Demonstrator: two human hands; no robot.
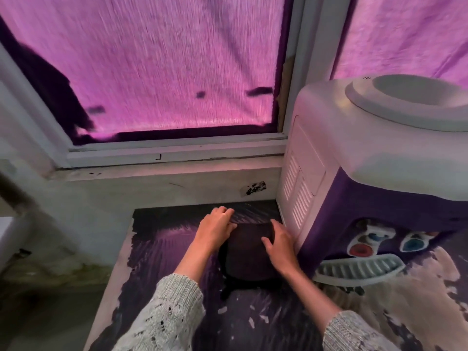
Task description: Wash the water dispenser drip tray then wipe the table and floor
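Pressing a dark cloth (247, 252) flat near the surface's (162, 252) far edge, we keep both grips, left hand (215, 230) and right hand (281, 245), open-fingered; drip tray (359, 271) sits on the dispenser (367, 173) beside.

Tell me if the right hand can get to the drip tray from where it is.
Probably yes: the right hand rests on the dark cloth, the drip tray sits just beside it, and nothing lies between.

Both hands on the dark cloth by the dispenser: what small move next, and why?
Probably slide the dark cloth toward you across the table: both the left hand and right hand press it flat, and pale flecks lie on the near surface.
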